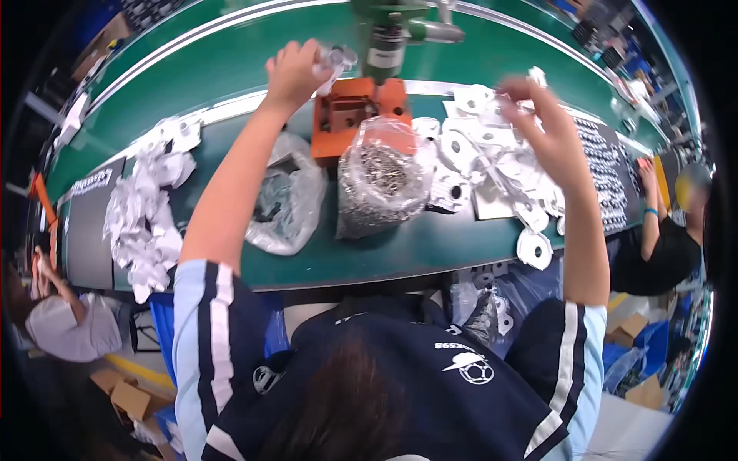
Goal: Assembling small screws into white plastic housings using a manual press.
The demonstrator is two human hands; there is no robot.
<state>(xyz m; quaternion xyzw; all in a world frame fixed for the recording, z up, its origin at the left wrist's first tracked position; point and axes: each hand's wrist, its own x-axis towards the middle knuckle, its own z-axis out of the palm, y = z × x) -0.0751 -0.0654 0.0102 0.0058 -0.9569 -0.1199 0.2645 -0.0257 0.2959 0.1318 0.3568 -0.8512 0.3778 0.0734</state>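
My left hand [294, 75] is raised beside the orange fixture [360, 107], its fingers closed on a white plastic part [337, 63]. A green press head [384, 42] comes down over that fixture. My right hand [544, 127] is over the right-hand heap of white plastic parts [492, 142], thumb and fingers apart and smeared by motion; nothing shows clearly between them. In front of the fixture stands a clear bag of small metal pieces [382, 173], its mouth rolled open. Left of it lies another clear plastic bag [290, 200] with dark pieces inside.
A second heap of white parts [150, 207] covers the bench's left side. Rows of small dark parts [603, 169] lie on the right. Behind the press runs a green belt [254, 50] with a metal rail. Other people [73, 326] sit at both sides, one on the right [661, 246].
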